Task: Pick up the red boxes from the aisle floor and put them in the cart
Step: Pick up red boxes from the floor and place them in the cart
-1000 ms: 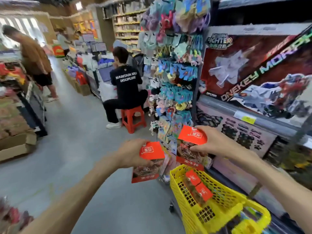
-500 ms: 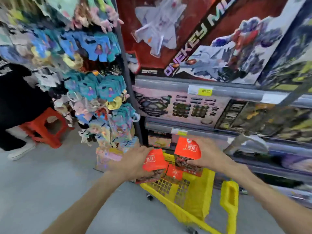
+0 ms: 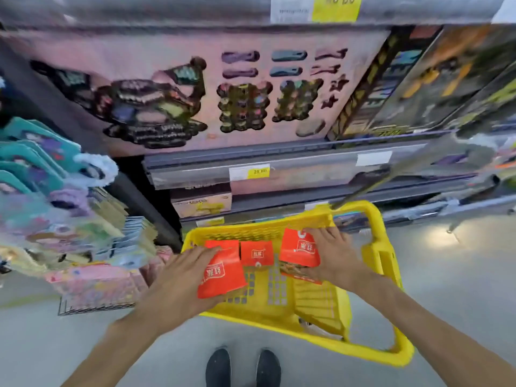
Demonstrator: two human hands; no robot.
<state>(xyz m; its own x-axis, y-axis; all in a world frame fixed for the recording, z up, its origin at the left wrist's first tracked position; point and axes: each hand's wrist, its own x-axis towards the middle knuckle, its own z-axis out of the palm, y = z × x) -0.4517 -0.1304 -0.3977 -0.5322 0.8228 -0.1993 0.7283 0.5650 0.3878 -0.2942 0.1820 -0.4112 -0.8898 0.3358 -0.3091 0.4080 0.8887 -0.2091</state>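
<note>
Head view, looking steeply down at yellow cart (image 3: 385, 263) on grey aisle floor (image 3: 458, 277).

Left hand (image 3: 178, 277) reaching in over near-left rim of cart, fingers curled round red box (image 3: 222, 270), thumb side under, fingers on its upper edge; box tilted, white label facing up, held just above cart's mesh bottom.

Right hand (image 3: 332, 256) over right part of cart, fingers spread and clamped on second red box (image 3: 300, 251); box upright-ish, printed food picture on lower part, held inside the cart space near far wall. Whether either held box touches cart bottom: cannot tell.

Third red box (image 3: 257, 254) lying in cart between the two held ones, not touched by either hand. Another red box (image 3: 222, 245) partly hidden behind left-hand box, at far-left corner of cart.

Cart handle at right side, long grey pole rising from far rim toward upper right.

Behind cart: shelves (image 3: 279, 169) with yellow price tag (image 3: 259, 171), big pink toy package (image 3: 212, 88) above. Left: rack of hanging toys (image 3: 50, 196), blurred. Bottom centre: two dark shoes (image 3: 243, 367) on floor, toes toward cart.
</note>
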